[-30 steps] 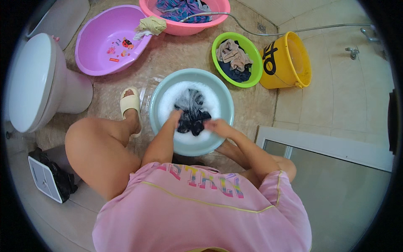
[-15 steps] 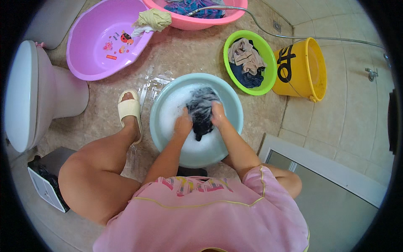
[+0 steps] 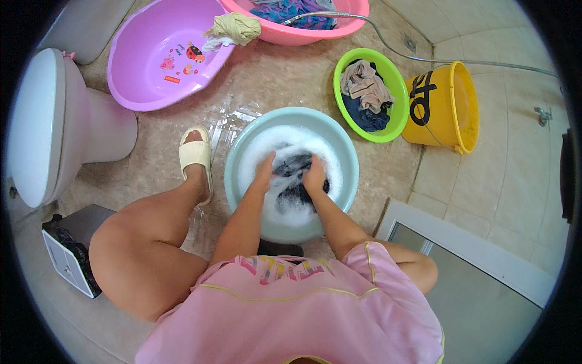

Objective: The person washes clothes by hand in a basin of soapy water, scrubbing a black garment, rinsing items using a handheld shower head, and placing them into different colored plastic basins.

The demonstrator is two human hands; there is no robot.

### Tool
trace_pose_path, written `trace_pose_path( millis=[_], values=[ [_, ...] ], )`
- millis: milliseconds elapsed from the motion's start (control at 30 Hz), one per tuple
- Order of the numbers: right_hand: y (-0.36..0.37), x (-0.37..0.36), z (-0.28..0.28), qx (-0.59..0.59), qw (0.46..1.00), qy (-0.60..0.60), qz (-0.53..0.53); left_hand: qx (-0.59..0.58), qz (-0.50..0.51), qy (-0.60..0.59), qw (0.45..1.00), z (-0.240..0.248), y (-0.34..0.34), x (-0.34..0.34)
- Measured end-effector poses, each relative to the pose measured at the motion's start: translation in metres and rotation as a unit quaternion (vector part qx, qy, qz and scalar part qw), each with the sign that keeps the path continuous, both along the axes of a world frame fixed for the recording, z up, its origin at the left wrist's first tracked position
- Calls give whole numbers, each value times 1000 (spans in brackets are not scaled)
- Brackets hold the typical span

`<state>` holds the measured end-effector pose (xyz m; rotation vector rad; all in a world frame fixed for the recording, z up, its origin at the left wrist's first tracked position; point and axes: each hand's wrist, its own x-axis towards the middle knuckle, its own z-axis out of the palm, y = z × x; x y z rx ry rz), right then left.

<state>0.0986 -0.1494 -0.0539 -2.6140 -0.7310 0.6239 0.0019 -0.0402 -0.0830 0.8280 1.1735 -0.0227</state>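
Note:
A round pale blue basin [image 3: 352, 176] of white suds stands on the floor between my legs. In it lies a dark wet garment [image 3: 294, 165], partly covered by foam. My left hand [image 3: 265, 168] is at the garment's left side, its fingers closed at the cloth and partly hidden by suds. Opposite it, my right hand [image 3: 314, 175] grips the cloth at the right side. Both hands are low in the basin, at the level of the foam.
A purple basin [image 3: 139, 67] with a pale cloth [image 3: 235, 28] on its rim stands far left, beside a pink basin [image 3: 291, 33] of laundry. Right of them are a green basin [image 3: 397, 115] of clothes and a yellow bucket [image 3: 439, 109]. A toilet [image 3: 109, 127] is at left.
The dark garment has gone down into the suds, and more foam covers it. Both hands stay on it, slightly lower in the basin. The whole view has shifted a little.

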Motion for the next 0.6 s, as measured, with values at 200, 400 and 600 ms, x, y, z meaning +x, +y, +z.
trace_pose_path(
  millis=[200,400,600],
  values=[
    [23,-43,89,135,968,96,187,-423,106,-150,888,43,12,13],
    [2,7,23,151,986,50,58,-357,224,-170,891,1,-50,31],
    [13,-58,66,22,954,-44,295,-332,246,-180,893,24,-36,25]
  ],
)
